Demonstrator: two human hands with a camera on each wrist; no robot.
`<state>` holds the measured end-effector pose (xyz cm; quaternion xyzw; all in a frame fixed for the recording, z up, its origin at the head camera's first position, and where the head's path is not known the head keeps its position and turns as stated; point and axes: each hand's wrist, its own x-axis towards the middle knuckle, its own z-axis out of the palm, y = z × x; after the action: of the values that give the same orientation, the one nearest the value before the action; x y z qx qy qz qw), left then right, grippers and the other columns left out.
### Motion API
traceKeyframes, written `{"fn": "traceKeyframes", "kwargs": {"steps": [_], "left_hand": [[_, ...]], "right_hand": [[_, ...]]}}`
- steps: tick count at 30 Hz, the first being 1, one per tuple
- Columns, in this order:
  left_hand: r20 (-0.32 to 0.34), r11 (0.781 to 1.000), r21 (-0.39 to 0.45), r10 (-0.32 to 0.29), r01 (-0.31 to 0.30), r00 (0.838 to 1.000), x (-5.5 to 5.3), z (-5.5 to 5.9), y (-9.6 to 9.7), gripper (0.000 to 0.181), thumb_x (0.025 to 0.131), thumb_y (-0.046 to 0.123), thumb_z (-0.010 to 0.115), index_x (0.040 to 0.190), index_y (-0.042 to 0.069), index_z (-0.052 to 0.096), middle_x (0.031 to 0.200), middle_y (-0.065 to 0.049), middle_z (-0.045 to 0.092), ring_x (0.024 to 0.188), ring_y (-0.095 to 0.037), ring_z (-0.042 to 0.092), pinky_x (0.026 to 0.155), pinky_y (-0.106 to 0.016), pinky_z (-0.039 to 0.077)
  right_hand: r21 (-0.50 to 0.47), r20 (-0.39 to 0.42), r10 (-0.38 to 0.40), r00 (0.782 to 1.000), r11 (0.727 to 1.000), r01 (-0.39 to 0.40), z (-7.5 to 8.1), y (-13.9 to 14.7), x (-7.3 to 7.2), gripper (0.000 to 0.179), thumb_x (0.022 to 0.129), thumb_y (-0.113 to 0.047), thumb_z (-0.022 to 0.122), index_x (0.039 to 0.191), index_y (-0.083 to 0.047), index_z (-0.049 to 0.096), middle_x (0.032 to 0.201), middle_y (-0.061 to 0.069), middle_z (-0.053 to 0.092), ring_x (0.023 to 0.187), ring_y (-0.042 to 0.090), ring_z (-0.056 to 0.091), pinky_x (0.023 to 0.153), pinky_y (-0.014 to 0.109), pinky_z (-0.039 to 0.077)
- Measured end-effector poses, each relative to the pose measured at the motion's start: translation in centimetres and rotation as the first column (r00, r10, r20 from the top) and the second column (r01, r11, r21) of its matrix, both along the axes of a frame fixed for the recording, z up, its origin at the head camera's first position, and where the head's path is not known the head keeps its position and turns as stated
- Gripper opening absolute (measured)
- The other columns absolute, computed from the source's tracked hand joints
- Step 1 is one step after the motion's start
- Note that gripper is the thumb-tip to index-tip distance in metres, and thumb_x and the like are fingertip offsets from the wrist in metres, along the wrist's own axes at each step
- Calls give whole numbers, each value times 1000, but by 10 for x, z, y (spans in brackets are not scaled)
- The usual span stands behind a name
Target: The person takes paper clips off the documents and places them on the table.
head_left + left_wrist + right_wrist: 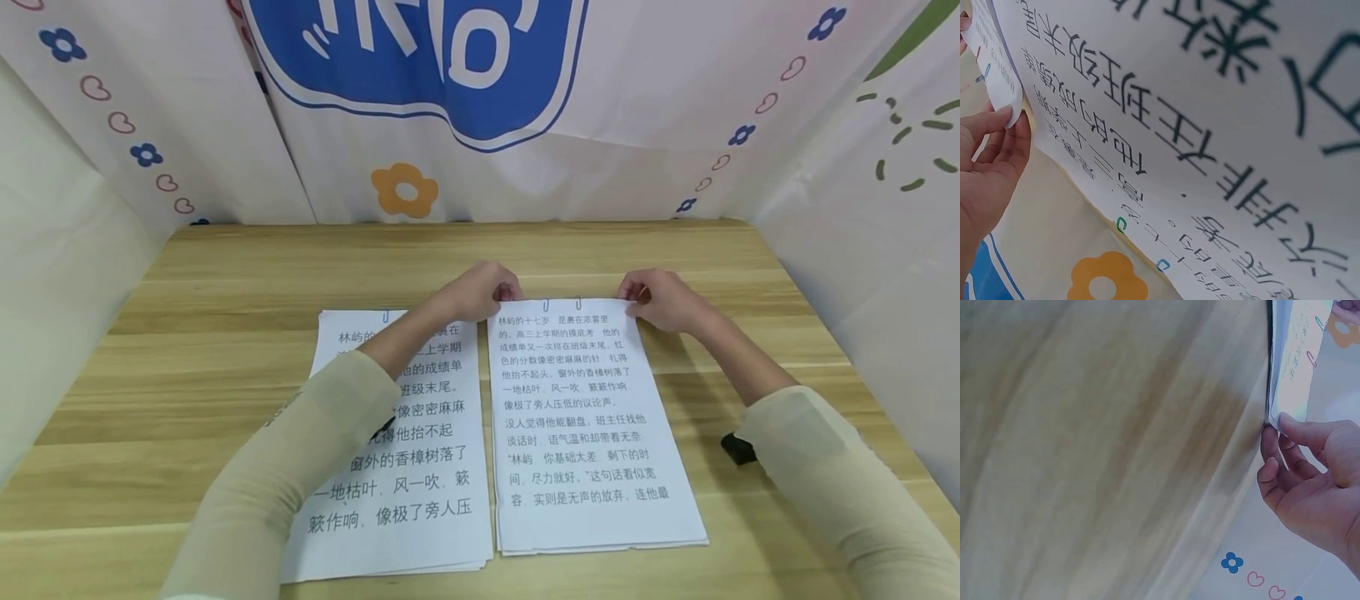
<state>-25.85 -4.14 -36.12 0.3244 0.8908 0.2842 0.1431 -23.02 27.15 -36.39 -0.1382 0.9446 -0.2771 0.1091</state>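
Observation:
Two clipped stacks of printed paper lie side by side on the table. At the top left corner of the right paper stack [585, 442], my left hand [480, 293] pinches the sheets between thumb and fingers. My right hand [663, 302] grips the opposite top corner, its thumb [1288, 423] over the paper in the right wrist view. A blue paper clip [546, 306] and a red paper clip [578, 302] sit on that top edge. The left paper stack [420, 533] is partly hidden under my left forearm; a blue paper clip [386, 317] shows on its top edge.
The wooden table [187, 400] extends around both stacks. Behind it hangs a white printed curtain [600, 183], with white side panels at left and right. A black object [738, 448] shows beside my right sleeve.

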Motion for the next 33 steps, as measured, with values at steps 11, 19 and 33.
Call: {"fn": "traceKeyframes", "kwargs": {"steps": [11, 19, 33], "left_hand": [[6, 1000, 2, 16, -16, 1000, -1, -1, 1, 33, 86, -20, 59, 107, 0, 74, 96, -10, 70, 90, -22, 63, 84, -29, 55], [1, 1000, 9, 22, -22, 1000, -1, 0, 1, 30, 88, -17, 64, 108, 1, 75, 99, -10, 71, 93, -23, 65, 88, -30, 55], [11, 999, 22, 45, -45, 999, 0, -1, 5, 19, 91, -9, 69, 107, 1, 74, 102, -12, 71, 97, -24, 65, 91, -30, 54]], "right_hand": [[-59, 1, -70, 998, 996, 70, -1, 7, 2, 14, 95, 8, 66, 108, 4, 68, 105, 20, 64, 97, 33, 55, 87, 42, 46], [-95, 2, -97, 995, 991, 96, -1, 10, 4, 12, 95, 7, 66, 107, 4, 68, 105, 20, 63, 95, 31, 55, 82, 33, 46], [-146, 28, -102, 994, 984, 105, 0, 10, 4, 10, 96, 8, 65, 106, 6, 67, 104, 21, 61, 91, 30, 56, 71, 23, 52]]}}
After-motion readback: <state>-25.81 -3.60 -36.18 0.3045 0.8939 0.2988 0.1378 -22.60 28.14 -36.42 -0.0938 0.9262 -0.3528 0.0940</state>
